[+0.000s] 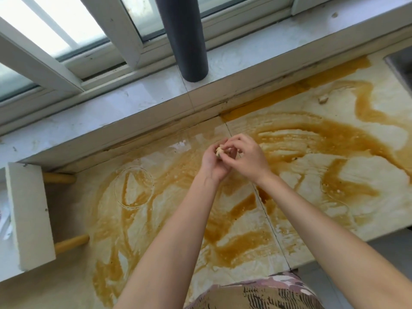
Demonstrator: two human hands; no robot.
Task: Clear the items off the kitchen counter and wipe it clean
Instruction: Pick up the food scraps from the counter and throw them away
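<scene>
The pale kitchen counter (301, 166) is smeared all over with streaky orange-brown sauce. Above its middle my left hand (211, 162) and my right hand (247, 159) are pressed together. Between their fingertips sits a small pale crumbly scrap (219, 150); my left hand cups it and the fingers of my right hand pinch at it. Another small pale lump (322, 99) lies on the counter at the far right, near the back edge. A round ring mark (133, 186) shows in the sauce to the left of my hands.
A white window sill (111, 112) runs along the back, with a dark grey pipe (187, 41) standing on it. A white box-like block (29, 215) and two yellow rods (60, 178) sit at the left. A sink corner (401, 63) shows at the upper right.
</scene>
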